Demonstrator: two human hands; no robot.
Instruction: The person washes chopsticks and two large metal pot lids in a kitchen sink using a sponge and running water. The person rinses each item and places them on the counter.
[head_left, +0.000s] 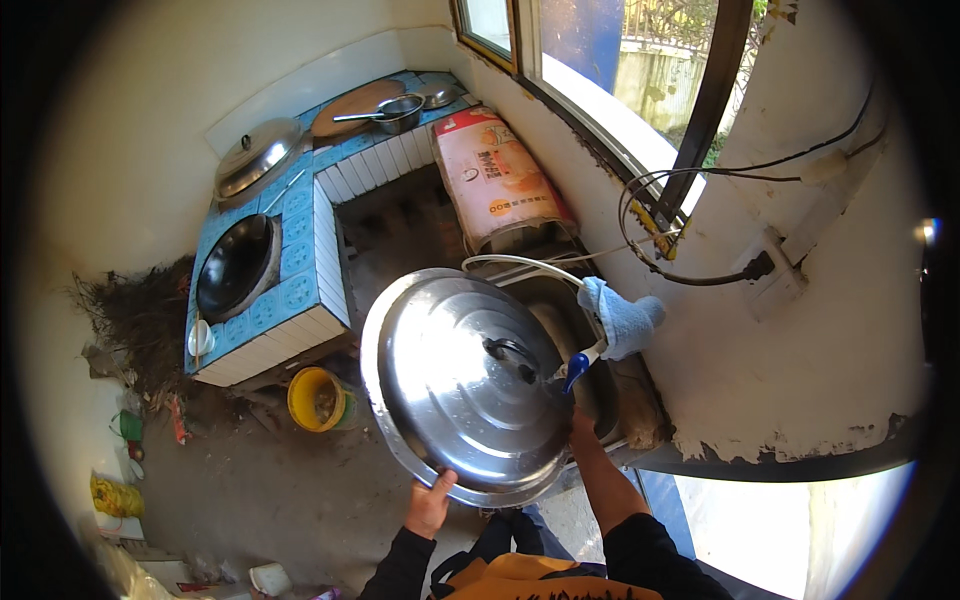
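Observation:
A large domed metal pot lid (442, 375) with a dark loop handle is tilted over the near edge of a sink (600, 390). My left hand (431, 504) grips its lower rim, thumb on top. On the right, my right hand (581, 427) is at the lid's right edge, its fingers hidden behind the lid. Close above that hand is a tap with a blue lever (576, 371); a light blue cloth (622, 319) is wrapped around the tap, and a white hose (525, 260) runs from there.
Left of the sink stands a blue-tiled stove counter (292, 289) with a black wok (236, 266), another lid (259, 157), a round wooden board (352, 109) and a saucepan (401, 112). A yellow bucket (313, 401) stands on the floor. Cables (697, 279) hang by the window.

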